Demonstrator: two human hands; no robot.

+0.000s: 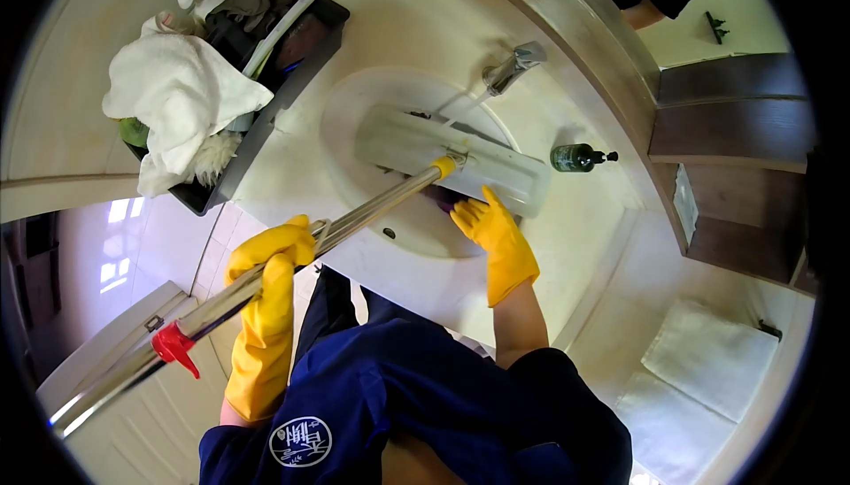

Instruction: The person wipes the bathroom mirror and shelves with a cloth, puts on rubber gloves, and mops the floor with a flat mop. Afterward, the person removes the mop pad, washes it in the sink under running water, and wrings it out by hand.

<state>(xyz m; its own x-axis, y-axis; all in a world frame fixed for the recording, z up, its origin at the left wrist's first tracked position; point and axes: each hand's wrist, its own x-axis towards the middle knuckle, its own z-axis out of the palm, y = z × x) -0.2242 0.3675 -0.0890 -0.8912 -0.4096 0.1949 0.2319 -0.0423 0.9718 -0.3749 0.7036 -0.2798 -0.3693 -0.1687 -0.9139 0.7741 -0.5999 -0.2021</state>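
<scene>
My left hand (274, 268), in a yellow rubber glove, is wrapped round the metal handle of a sponge mop (376, 208). The handle carries a red lever and a yellow collar, and slants up to a long whitish mop head (509, 171) lying across the washbasin (341, 122). My right hand (491, 242), gloved too, has its fingers extended at the lower edge of the mop head; whether they touch it is unclear. Something dark purple shows beneath the head, partly hidden. Water appears to run from the chrome faucet (513, 67) onto the head.
A dark green pump bottle (574, 157) lies right of the basin. On the counter's left, a black caddy (301, 51) holds a white cloth (181, 87) and cleaning items. Brown shelves (735, 131) and hanging white towels (708, 361) are at right.
</scene>
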